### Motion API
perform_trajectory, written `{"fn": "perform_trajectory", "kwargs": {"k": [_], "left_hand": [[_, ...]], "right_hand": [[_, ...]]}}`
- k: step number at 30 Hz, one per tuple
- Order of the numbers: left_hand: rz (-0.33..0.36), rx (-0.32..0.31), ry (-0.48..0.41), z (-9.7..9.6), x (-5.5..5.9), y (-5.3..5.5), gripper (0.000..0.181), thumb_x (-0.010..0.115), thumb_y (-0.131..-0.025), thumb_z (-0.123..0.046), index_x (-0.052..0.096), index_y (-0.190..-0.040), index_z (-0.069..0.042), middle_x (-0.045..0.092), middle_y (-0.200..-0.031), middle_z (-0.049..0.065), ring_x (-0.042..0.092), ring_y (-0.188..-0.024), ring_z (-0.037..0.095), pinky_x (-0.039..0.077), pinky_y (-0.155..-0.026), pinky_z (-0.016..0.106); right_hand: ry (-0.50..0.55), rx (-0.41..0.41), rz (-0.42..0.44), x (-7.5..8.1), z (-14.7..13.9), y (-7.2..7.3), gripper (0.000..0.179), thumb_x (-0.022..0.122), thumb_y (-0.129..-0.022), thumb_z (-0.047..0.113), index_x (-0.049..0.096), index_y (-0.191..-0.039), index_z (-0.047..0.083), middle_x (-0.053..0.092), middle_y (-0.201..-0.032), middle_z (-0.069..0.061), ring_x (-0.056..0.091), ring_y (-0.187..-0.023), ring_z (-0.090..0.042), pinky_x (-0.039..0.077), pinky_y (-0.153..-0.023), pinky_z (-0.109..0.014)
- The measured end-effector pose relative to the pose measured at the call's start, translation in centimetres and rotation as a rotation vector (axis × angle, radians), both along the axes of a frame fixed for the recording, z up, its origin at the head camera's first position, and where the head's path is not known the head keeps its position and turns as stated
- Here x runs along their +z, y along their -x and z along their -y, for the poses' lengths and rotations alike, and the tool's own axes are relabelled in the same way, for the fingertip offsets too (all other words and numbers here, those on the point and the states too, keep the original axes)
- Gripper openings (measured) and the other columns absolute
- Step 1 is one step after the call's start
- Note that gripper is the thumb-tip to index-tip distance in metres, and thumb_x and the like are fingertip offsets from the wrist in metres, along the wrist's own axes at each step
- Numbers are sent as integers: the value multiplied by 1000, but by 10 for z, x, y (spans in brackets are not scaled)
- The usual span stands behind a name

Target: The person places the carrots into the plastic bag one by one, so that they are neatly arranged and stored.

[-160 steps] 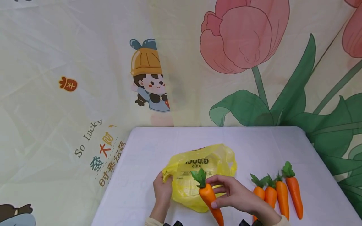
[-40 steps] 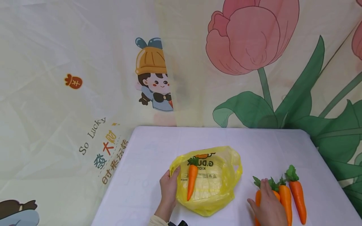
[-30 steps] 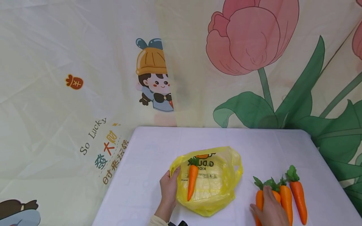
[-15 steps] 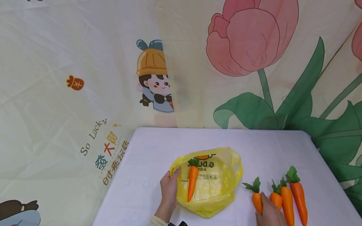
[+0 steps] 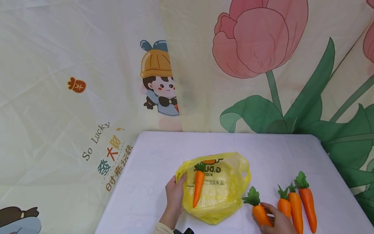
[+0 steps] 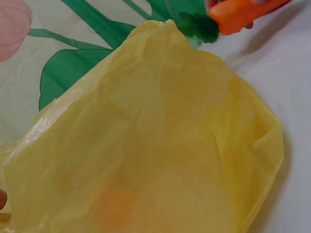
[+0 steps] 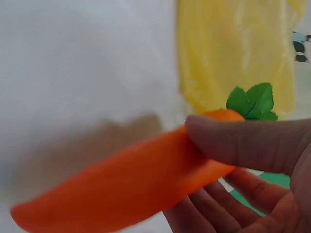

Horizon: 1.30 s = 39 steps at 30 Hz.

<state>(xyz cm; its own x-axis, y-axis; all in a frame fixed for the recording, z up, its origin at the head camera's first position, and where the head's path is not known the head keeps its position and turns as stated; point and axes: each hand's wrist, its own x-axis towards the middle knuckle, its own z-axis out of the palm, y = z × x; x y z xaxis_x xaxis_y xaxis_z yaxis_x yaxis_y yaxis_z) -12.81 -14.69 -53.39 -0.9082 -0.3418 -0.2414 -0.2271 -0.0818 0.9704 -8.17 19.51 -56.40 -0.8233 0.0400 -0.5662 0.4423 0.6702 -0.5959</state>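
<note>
My left hand (image 5: pixel 174 195) pinches the left rim of a yellow plastic bag (image 5: pixel 216 211), whose mouth faces me. Inside the bag lies one carrot (image 5: pixel 199 188), its leaves toward the back; through the plastic it is an orange blur in the left wrist view. Right of the bag, my right hand (image 5: pixel 277 221) grips a second carrot (image 5: pixel 261 215) between thumb and fingers. That carrot's green leaves (image 7: pixel 252 102) point toward the bag, and its tapered tip sticks out free in the right wrist view. A shadow falls on the table beneath it.
Three more carrots, a short-looking one (image 5: pixel 284 207), a middle one (image 5: pixel 296 211) and an outer one (image 5: pixel 308 208), lie side by side on the white table (image 5: pixel 157 146) at the right. Behind the table hangs a printed cloth (image 5: pixel 198 65) with tulips.
The carrot first seen in my right hand now lies in the bag. My right hand has since taken the leftmost carrot of the row and moved it left toward the bag. My left hand keeps its hold.
</note>
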Motion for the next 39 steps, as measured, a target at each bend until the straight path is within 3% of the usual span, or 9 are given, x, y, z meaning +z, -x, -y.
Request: {"fn": "perform_trajectory", "kwargs": {"k": [4, 10, 13, 18, 25, 33, 39], "left_hand": [[-3, 0, 8, 0, 2, -2, 39, 60, -102, -27, 62, -132, -2, 63, -132, 13, 59, -119, 29, 51, -103, 41], [-6, -7, 15, 0, 5, -4, 37, 58, -101, -16, 59, -134, 2, 62, -134, 15, 58, -121, 27, 48, -106, 45], [2, -2, 22, 0, 4, -4, 37, 58, -101, -13, 58, -134, 2, 62, -134, 14, 58, -121, 26, 48, -107, 46], [7, -1, 28, 1, 3, -4, 36, 57, -100, -10, 58, -134, 3, 62, -132, 13, 59, -122, 27, 48, -107, 46], [4, -8, 10, 2, 2, -4, 36, 57, -100, -7, 57, -134, 4, 62, -131, 13, 58, -121, 29, 48, -106, 47], [4, -16, -18, 3, 6, -5, 39, 58, -101, -10, 54, -138, 3, 60, -136, 13, 57, -124, 30, 46, -108, 47], [18, -24, -7, 3, 5, -6, 42, 57, -101, -9, 52, -141, 3, 56, -142, 15, 52, -131, 32, 43, -111, 49]], "right_hand": [[237, -25, 39, 14, 8, -1, 83, 87, -70, 0, 47, -143, -4, 60, -124, -23, 65, -97, -32, 60, -84, -49], [628, 119, 70, 38, 16, -3, 76, 81, -82, 2, 41, -146, -7, 56, -134, -20, 64, -109, -31, 58, -92, -46], [749, 150, 84, 44, 23, -2, 75, 81, -84, 4, 41, -146, -7, 56, -136, -18, 64, -111, -29, 57, -93, -44], [751, 131, 40, 52, 46, 3, 75, 84, -82, 10, 44, -144, -6, 60, -129, -13, 65, -107, -27, 59, -89, -43], [709, 180, -114, 69, 80, 24, 74, 89, -78, 19, 51, -138, -4, 65, -121, -12, 67, -103, -28, 60, -86, -40], [715, 258, -247, 86, 110, 55, 68, 87, -80, 19, 55, -137, 2, 65, -126, -12, 65, -108, -29, 59, -89, -39], [789, 235, -300, 88, 132, 71, 63, 85, -83, 16, 56, -139, 9, 59, -131, -14, 64, -112, -32, 59, -89, -41]]}}
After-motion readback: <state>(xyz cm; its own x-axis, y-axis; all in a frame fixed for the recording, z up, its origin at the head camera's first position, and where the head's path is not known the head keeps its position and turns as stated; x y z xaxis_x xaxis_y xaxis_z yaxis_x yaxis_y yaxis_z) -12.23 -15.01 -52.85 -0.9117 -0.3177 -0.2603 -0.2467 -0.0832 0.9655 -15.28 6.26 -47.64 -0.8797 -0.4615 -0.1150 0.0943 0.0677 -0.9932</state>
